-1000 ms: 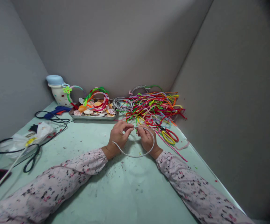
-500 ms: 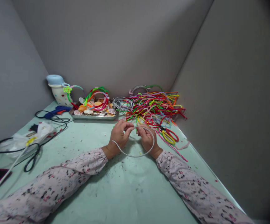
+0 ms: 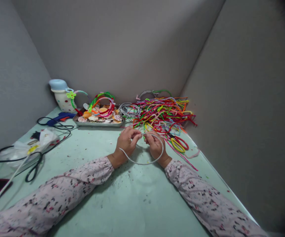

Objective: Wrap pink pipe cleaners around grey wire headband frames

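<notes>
A length of grey-white wire (image 3: pixel 142 164) curves in an open loop below and between my hands. My left hand (image 3: pixel 127 143) pinches it with thumb and forefinger near the middle of the table. Close beside it, my right hand (image 3: pixel 155 146) is also closed on the wire, the fingertips of both hands almost meeting. One end of the wire points free near my left wrist. Whatever part lies between the fingertips is too small to make out. Just beyond my right hand lie scissors (image 3: pixel 178 144) with red and yellow handles.
A metal tray (image 3: pixel 99 124) of seashells with fuzzy hoops stands at the back. Right of it are coiled grey wire (image 3: pixel 130 110) and heaped colourful pipe cleaners (image 3: pixel 165 110). At left are a blue-lidded bottle (image 3: pixel 62 98), a blue glue gun (image 3: pixel 59 118), black cord (image 3: pixel 42 154) and plastic bag (image 3: pixel 45 140).
The wire loop has shifted very slightly upward at its lower edge. Both hands keep nearly the same place and grip.
</notes>
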A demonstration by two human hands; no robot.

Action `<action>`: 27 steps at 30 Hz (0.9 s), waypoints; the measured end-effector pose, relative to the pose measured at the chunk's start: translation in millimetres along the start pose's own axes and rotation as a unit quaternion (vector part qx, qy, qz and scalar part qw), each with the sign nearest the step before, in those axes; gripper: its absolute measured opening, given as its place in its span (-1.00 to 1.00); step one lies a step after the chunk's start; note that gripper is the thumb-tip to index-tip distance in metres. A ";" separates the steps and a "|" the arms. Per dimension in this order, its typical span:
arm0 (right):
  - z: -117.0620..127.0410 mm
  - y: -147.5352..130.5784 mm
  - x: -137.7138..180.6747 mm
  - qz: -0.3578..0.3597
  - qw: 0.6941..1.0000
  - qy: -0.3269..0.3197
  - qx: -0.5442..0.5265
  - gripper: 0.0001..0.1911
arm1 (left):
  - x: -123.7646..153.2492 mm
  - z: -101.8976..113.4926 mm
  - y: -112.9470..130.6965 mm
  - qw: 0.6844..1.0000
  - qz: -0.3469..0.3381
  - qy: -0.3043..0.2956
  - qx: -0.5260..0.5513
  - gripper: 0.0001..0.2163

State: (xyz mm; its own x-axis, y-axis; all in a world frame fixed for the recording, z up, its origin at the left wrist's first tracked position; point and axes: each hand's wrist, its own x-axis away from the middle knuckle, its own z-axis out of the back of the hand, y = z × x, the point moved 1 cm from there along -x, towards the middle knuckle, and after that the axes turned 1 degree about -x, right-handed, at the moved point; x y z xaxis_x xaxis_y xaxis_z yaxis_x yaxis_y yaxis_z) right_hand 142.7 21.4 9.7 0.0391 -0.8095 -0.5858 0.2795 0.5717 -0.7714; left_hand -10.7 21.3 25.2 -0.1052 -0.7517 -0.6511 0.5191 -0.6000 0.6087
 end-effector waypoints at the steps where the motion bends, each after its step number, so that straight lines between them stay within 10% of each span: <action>1: 0.0 -0.2 -0.1 0.000 1.000 0.000 0.001 -0.75 | -0.1 0.1 0.2 1.000 0.000 -0.002 -0.004 -0.90; 27: -0.9 3.4 -2.7 -0.025 1.000 0.007 -0.011 -0.74 | 0.3 -2.0 -3.6 0.999 0.027 -0.038 0.006 -0.83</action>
State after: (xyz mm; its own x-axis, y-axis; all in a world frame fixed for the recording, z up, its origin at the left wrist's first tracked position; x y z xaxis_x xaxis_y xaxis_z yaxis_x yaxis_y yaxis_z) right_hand 142.7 25.6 8.5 0.0129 -0.8351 -0.5499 0.2596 0.5339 -0.8047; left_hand -10.9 23.7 21.9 -0.1421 -0.8017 -0.5806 0.5151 -0.5607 0.6483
